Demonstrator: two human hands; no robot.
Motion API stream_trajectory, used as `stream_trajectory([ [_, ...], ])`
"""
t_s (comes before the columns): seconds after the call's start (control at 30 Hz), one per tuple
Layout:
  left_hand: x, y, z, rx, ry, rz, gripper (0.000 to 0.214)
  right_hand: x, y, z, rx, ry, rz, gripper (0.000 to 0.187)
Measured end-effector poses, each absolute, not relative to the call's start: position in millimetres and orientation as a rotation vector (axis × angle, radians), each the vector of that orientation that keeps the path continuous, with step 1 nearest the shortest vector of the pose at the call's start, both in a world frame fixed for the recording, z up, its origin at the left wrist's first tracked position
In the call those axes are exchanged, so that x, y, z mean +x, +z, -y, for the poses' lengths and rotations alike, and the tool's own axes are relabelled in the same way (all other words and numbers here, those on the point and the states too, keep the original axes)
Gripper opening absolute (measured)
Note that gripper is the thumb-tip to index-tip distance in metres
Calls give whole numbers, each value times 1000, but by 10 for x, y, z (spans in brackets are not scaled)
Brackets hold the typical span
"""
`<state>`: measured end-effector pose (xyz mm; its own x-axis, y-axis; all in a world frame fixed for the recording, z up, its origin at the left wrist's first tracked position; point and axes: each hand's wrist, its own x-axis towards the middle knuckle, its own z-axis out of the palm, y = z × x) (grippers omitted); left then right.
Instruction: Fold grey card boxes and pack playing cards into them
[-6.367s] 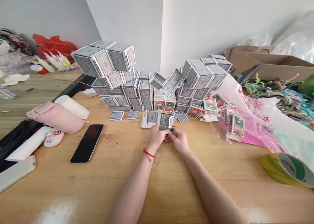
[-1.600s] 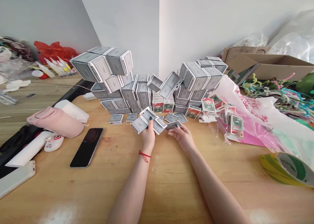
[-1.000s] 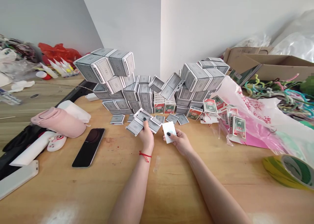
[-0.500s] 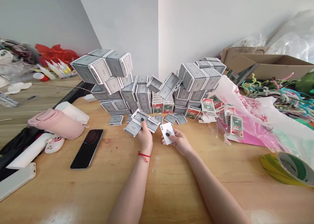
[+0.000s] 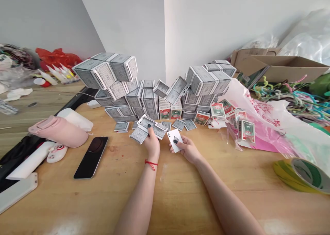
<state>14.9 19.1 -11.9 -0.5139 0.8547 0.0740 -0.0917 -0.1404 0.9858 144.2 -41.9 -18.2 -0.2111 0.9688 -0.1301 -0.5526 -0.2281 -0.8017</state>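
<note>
My left hand (image 5: 152, 144) is closed on a folded strip of grey-backed playing cards (image 5: 143, 130), held just above the wooden table (image 5: 180, 193). My right hand (image 5: 187, 148) pinches a single card (image 5: 174, 140) turned face up, an ace, beside the strip. Behind both hands rises a big structure of card cubes (image 5: 123, 80), with another stacked block (image 5: 206, 82) to the right. A few loose cards (image 5: 184, 124) lie flat in front of it.
A black phone (image 5: 91, 152), a pink bottle (image 5: 59, 132) and white items lie at left. Card packs (image 5: 247, 130) sit on a pink-white plastic bag (image 5: 270, 125) at right. A yellow-green tape roll (image 5: 304, 176) and a cardboard box (image 5: 281, 68) are farther right.
My right hand picked a card off the table and turned it face up. My left hand lifted the card strip and shifted it slightly left.
</note>
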Motion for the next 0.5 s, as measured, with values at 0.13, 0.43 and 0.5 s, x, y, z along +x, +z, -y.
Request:
stream_trajectory([
  [0.13, 182, -97, -143, 968, 1709, -1443, 46, 1422, -174, 435, -784, 1736, 777, 30],
  [0.43, 214, -130, -152, 980, 1603, -1401, 33, 1423, -166, 467, -788, 1842, 938, 34],
  [0.5, 209, -138, -169, 995, 1588, -1388, 32, 1436, -172, 465, -808, 1850, 953, 34],
])
